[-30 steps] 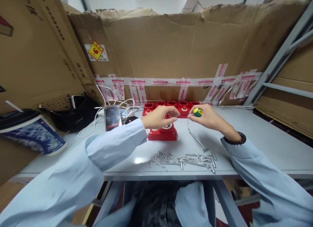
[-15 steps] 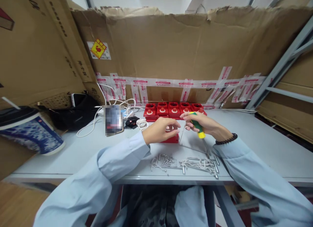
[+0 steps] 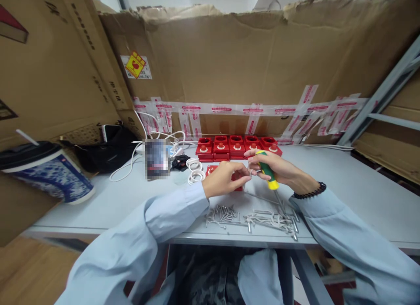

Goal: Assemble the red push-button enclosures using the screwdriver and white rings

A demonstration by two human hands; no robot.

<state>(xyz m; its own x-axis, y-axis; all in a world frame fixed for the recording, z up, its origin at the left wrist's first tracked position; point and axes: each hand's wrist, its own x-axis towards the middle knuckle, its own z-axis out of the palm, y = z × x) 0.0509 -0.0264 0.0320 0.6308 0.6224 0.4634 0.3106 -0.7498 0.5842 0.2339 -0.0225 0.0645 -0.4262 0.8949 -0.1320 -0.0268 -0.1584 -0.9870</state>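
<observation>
In my right hand [image 3: 284,168] is a screwdriver [image 3: 268,171] with a green and yellow handle, its shaft slanting down toward the table. The thumb and fingertips of that hand reach toward my left hand [image 3: 226,179]. My left fingers are pinched together there; whatever lies between them is too small to make out. Partly hidden beneath my left hand is a red box-like part [image 3: 210,169]. Nearer the table edge lie a heap of small metal screws [image 3: 226,214] and metal rods tangled with white cords [image 3: 272,219].
Several red box-like units [image 3: 236,147] with round knobs stand in a row against the taped cardboard wall [image 3: 229,60]. To the left are coiled white cable [image 3: 196,171], a blurred-out phone-like object [image 3: 156,158], a black bag [image 3: 105,149] and a big blue-and-white cup [image 3: 49,173].
My left hand has moved right, and its fingers have closed to meet my right fingertips. The screwdriver stays in my right hand. The view has shifted slightly.
</observation>
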